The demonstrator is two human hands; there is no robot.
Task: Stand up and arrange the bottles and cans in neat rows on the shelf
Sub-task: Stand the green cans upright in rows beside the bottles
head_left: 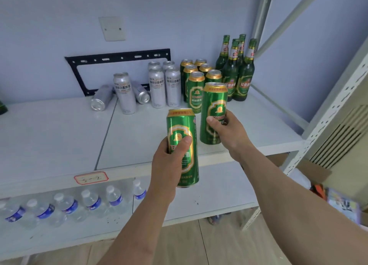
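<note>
Near the white shelf (59, 137) front, the left hand (169, 161) grips one tall green-and-gold metal can (184, 145); the right hand (227, 129) grips another green-and-gold can (214, 109), both upright.

Bright, even, cool-white light is filling the scene; source is not showing. Shadows are staying soft and faint under the upright green aluminium cans (201, 81) on the white shelf board (59, 129). Small glare streaks are showing on the silver cans (166, 83). Wide-angle lens is bending the white perforated shelf post (328, 113). Clear plastic water bottles (69, 207) below are looking soft, slightly blurred.
</note>
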